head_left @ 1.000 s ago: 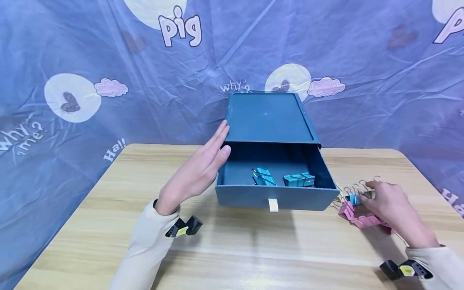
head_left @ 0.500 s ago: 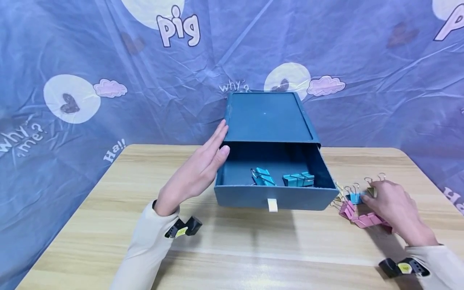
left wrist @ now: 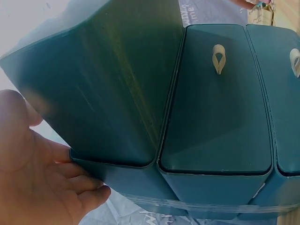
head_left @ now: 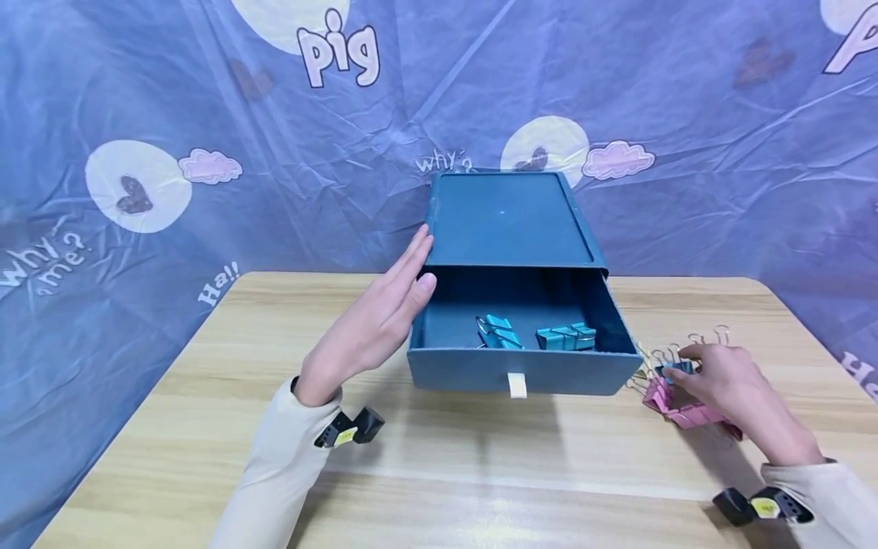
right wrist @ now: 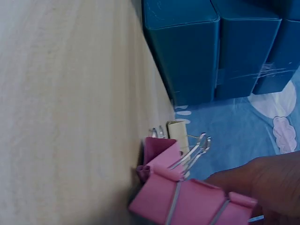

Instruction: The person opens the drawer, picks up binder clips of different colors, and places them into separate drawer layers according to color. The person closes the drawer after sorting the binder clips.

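My left hand (head_left: 366, 328) lies with straight fingers along the left side of a dark teal drawer cabinet (head_left: 511, 221). The cabinet's top drawer (head_left: 473, 371) is pulled out, and two turquoise binder clips, one left (head_left: 503, 333) and one right (head_left: 565, 337), lie inside it. To the right of the cabinet, my right hand (head_left: 730, 389) pinches a blue binder clip (head_left: 677, 371) between thumb and fingers, in a cluster of clips on the table. Pink binder clips (right wrist: 194, 199) stand at the near side of that cluster, partly covered by the hand in the head view.
Beneath the pulled-out drawer are two closed ones, the middle drawer (left wrist: 215, 108) and the bottom drawer (left wrist: 286, 103), with pale pull loops. A pale yellow clip (right wrist: 178, 133) stands behind the pink ones. A blue printed cloth (head_left: 309, 152) hangs behind the wooden table (head_left: 206, 427).
My right hand has shifted from an olive clip at the right of the cluster leftward onto the blue clip, which its fingers now pinch. The left hand stays at the cabinet's side.
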`<state>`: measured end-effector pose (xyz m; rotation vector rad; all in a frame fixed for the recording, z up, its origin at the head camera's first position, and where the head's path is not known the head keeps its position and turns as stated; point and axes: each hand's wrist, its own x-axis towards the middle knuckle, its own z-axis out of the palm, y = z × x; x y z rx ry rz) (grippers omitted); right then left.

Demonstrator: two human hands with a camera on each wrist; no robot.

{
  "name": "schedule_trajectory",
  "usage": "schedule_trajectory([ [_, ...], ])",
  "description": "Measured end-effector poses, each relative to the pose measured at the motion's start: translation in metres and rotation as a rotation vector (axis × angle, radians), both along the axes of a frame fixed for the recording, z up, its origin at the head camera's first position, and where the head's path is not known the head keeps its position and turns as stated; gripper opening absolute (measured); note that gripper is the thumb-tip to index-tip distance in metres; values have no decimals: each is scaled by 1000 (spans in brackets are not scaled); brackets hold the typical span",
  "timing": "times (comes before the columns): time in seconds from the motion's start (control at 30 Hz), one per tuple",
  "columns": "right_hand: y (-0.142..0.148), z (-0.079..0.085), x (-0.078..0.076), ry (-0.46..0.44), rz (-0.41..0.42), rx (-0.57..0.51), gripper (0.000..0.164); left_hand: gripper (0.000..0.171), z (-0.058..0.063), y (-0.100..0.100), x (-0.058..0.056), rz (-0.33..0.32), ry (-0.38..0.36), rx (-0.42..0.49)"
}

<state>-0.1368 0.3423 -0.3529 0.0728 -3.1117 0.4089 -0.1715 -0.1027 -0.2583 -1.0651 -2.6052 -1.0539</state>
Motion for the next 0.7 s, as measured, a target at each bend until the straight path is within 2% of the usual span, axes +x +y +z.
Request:
schedule_trajectory([
  [0.2, -1, -2, -6, -49, 10, -22, 34, 62, -1, 0, 0, 1, 4, 7],
  [0.37, -1, -2, -9, -25, 19, -11, 30, 63, 0, 1, -1, 4, 2, 12],
  [0.53, -3, -4, -7, 37, -15, -39, 34, 64, 0, 1, -1, 7, 3, 9],
  [0.7, -3, -3, -3, 147, -56, -55, 36, 65, 0, 1, -1, 9, 3, 4],
])
